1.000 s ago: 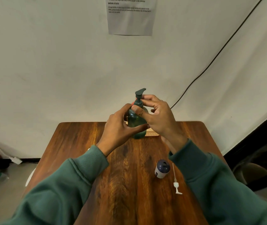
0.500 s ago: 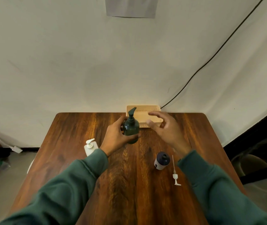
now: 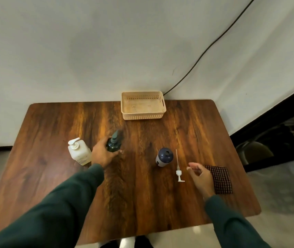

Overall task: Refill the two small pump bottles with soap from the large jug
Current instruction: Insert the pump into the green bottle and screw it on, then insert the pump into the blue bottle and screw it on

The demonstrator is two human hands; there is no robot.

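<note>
L hand (image 3: 102,155) gripping green pump btl (image 3: 113,146), upright by white jug (image 3: 80,153). R hand (image 3: 200,176) slack, holding nothing, hovering nearer loose pump (image 3: 178,171): lying just left of it, tube pointing away, open navy btl (image 3: 164,157) alongside.

Wooden surface (image 3: 142,203), dark grained, rounded corners; beige perforated basket (image 3: 143,116) stood at its far edge, near the middle; checked cloth (image 3: 222,181), dark red, lay folded flat near the right edge; black cable (image 3: 201,54) ran diagonally down the white wall (image 3: 89,51) behind the basket.
</note>
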